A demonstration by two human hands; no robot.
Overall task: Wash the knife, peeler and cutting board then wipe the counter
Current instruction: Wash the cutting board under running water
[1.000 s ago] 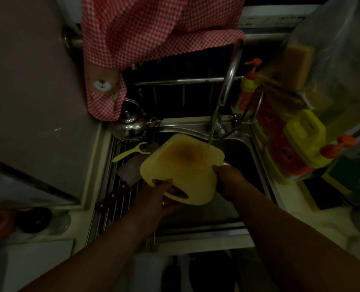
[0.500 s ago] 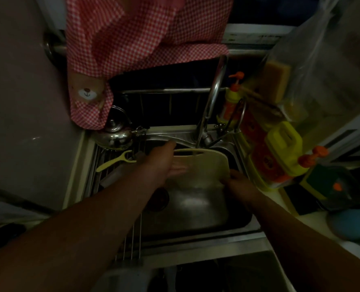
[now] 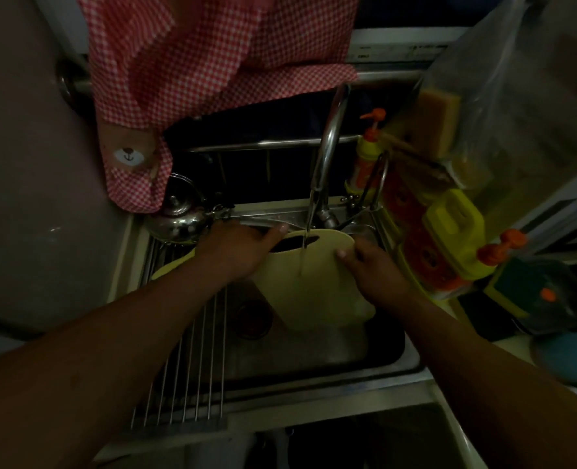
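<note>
A pale yellow cutting board [image 3: 309,292] stands tilted in the steel sink [image 3: 314,353] under running water from the tap [image 3: 327,147]. Its handle slot is at the top, away from me. My left hand [image 3: 236,252] grips the board's upper left edge by the slot. My right hand [image 3: 369,265] holds its upper right edge. A sliver of the yellow peeler [image 3: 168,269] shows on the wire rack [image 3: 185,360] behind my left forearm. The knife is hidden.
A steel kettle [image 3: 178,218] sits at the rack's far end below a hanging red checked cloth [image 3: 212,62]. Yellow and orange detergent bottles [image 3: 449,242] and a pump bottle [image 3: 368,154] crowd the sink's right side. A plastic bag with sponges [image 3: 439,120] hangs at the right.
The board has been turned from lying flat with its handle toward me to standing tilted with the handle slot up. My left hand moved to the far top edge.
</note>
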